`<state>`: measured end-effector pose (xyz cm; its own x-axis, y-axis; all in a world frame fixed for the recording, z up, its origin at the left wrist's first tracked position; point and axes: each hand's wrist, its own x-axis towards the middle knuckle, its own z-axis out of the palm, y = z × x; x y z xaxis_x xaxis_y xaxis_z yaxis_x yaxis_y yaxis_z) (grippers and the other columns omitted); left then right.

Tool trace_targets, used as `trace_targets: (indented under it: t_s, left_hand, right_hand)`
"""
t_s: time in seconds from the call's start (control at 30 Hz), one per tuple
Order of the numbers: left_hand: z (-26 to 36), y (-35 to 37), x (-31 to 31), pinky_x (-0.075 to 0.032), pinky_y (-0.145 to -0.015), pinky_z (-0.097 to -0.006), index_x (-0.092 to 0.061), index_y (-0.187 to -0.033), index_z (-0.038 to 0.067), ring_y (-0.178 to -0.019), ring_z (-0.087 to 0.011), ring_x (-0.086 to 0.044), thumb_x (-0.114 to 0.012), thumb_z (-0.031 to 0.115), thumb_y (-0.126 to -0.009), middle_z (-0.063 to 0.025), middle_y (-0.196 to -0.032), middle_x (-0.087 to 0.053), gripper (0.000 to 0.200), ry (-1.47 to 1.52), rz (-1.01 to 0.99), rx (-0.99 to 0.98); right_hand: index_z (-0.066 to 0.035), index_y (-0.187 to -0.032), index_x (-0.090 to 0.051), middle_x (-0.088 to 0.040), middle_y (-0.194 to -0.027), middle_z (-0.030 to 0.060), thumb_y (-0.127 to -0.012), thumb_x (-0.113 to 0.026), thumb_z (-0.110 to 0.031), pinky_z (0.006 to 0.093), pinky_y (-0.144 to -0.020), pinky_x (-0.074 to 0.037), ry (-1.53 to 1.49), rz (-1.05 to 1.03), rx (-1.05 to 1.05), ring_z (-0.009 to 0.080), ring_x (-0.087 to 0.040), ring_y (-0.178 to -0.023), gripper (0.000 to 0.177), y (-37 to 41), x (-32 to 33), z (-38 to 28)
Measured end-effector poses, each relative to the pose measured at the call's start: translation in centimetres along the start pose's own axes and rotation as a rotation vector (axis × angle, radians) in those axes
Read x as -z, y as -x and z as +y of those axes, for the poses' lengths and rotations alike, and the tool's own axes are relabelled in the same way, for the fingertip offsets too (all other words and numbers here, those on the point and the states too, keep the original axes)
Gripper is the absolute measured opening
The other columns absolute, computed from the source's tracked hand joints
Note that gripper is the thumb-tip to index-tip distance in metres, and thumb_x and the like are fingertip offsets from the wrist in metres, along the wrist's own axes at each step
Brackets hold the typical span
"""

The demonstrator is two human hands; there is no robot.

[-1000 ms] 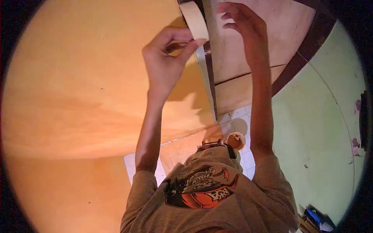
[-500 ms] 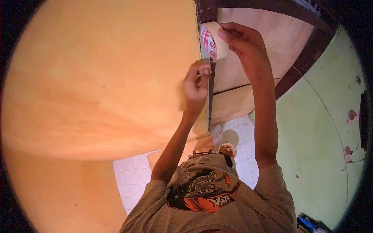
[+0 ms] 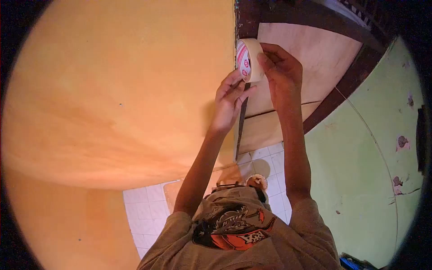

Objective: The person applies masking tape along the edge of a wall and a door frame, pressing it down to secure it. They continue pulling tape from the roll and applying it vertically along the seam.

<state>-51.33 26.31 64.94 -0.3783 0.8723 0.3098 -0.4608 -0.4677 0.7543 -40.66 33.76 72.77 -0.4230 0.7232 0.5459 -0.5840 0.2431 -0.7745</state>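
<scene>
A roll of pale tape with a white and red printed core is held up near the edge of the orange wall. My right hand grips the roll from its right side, thumb on the outer face. Just below and left of the roll is my left hand, its fingers raised to the roll's lower rim and its thumb spread apart. Nothing can be made out between the left fingers.
An orange wall fills the left side. Behind the roll stand a dark wooden frame and pale panels. A green wall is on the right, with white floor tiles below.
The roll and my right hand appear slightly lower in view. My left hand has risen to the roll's lower rim, and its fingers have opened from a pinch.
</scene>
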Motion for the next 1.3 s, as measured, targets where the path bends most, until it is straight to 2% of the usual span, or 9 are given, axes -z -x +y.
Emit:
trace_targets:
  t_s: [0.03, 0.1, 0.2, 0.33, 0.5, 0.7, 1.13, 1.23, 1.3]
  left_hand:
    - [-0.2, -0.1, 0.2, -0.043, -0.114, -0.0481, -0.041, -0.146, -0.003, -0.128, -0.0212, -0.052, -0.042, -0.001, -0.099, -0.0102, -0.136, -0.054, 0.047, 0.001, -0.004, -0.003]
    - [-0.4, -0.2, 0.6, -0.046, -0.108, -0.0414, -0.046, -0.142, 0.002, -0.132, -0.0193, -0.050, -0.045, 0.001, -0.101, -0.0089, -0.140, -0.053, 0.042, 0.038, -0.028, -0.012]
    - [-0.4, -0.2, 0.4, -0.047, -0.111, -0.0465, -0.045, -0.140, -0.003, -0.123, -0.0216, -0.055, -0.047, 0.000, -0.099, -0.0107, -0.132, -0.056, 0.041, 0.041, 0.023, -0.013]
    - [-0.5, -0.2, 0.3, -0.048, -0.110, -0.0465, -0.048, -0.136, -0.003, -0.122, -0.0243, -0.057, -0.050, 0.001, -0.099, -0.0127, -0.128, -0.057, 0.037, 0.064, 0.058, -0.006]
    - [-0.4, -0.3, 0.4, -0.046, -0.111, -0.0465, -0.050, -0.134, -0.001, -0.133, -0.0292, -0.051, -0.048, 0.002, -0.100, -0.0164, -0.132, -0.057, 0.034, 0.049, 0.033, -0.013]
    - [-0.1, -0.3, 0.2, -0.041, -0.112, -0.0434, -0.048, -0.140, 0.001, -0.138, -0.0283, -0.047, -0.045, 0.006, -0.100, -0.0170, -0.145, -0.052, 0.040, -0.030, -0.029, -0.029]
    - [-0.1, -0.4, 0.2, -0.040, -0.113, -0.0385, -0.043, -0.145, -0.002, -0.137, -0.0251, -0.047, -0.046, 0.007, -0.099, -0.0163, -0.148, -0.050, 0.047, -0.040, -0.028, -0.003]
    - [-0.2, -0.3, 0.3, -0.043, -0.110, -0.0385, -0.046, -0.142, -0.001, -0.133, -0.0236, -0.051, -0.049, 0.007, -0.099, -0.0151, -0.142, -0.055, 0.044, -0.033, -0.014, -0.018]
    - [-0.2, 0.2, 1.1, -0.049, -0.104, -0.0374, -0.056, -0.131, -0.001, -0.121, -0.0215, -0.059, -0.053, 0.007, -0.098, -0.0122, -0.127, -0.062, 0.033, -0.429, 0.001, -0.047]
  right_hand:
    - [0.007, -0.110, -0.067, -0.071, -0.098, 0.0093, -0.088, -0.074, -0.007, 0.0252, -0.081, -0.051, -0.068, 0.001, 0.002, 0.0128, -0.065, -0.089, 0.027, 0.0, -0.1, 0.0]
    - [0.007, -0.111, -0.066, -0.071, -0.098, 0.0093, -0.088, -0.074, -0.006, 0.0253, -0.081, -0.051, -0.074, 0.002, 0.013, 0.0127, -0.065, -0.089, 0.027, -0.1, -0.3, -0.2]
    - [0.007, -0.111, -0.066, -0.071, -0.099, 0.0093, -0.088, -0.074, -0.006, 0.0254, -0.082, -0.052, -0.086, 0.001, 0.028, 0.0126, -0.065, -0.089, 0.027, -0.5, -0.6, -0.3]
    - [0.007, -0.111, -0.066, -0.071, -0.099, 0.0092, -0.089, -0.072, -0.005, 0.0255, -0.082, -0.052, -0.080, -0.029, 0.064, 0.0123, -0.065, -0.089, 0.025, -1.1, -0.6, -0.6]
    - [0.006, -0.111, -0.066, -0.071, -0.099, 0.0089, -0.090, -0.071, -0.006, 0.0254, -0.083, -0.051, -0.078, -0.006, 0.081, 0.0123, -0.065, -0.090, 0.024, -1.5, -1.1, -1.1]
    - [0.007, -0.112, -0.067, -0.071, -0.100, 0.0088, -0.090, -0.071, -0.005, 0.0250, -0.084, -0.051, -0.092, -0.006, 0.113, 0.0123, -0.065, -0.090, 0.026, -2.4, -1.5, -1.8]
    - [0.005, -0.110, -0.068, -0.073, -0.095, 0.0075, -0.089, -0.073, -0.008, 0.0231, -0.079, -0.052, -0.111, -0.035, 0.239, 0.0111, -0.067, -0.086, 0.025, -6.0, -3.1, -4.9]
    - [0.005, -0.110, -0.068, -0.073, -0.094, 0.0075, -0.089, -0.074, -0.009, 0.0235, -0.078, -0.052, -0.127, -0.059, 0.266, 0.0112, -0.067, -0.085, 0.026, -6.3, -3.7, -5.7]
    - [0.005, -0.110, -0.068, -0.073, -0.094, 0.0074, -0.089, -0.074, -0.009, 0.0238, -0.078, -0.053, -0.134, -0.066, 0.266, 0.0112, -0.067, -0.084, 0.026, -6.7, -3.8, -6.0]
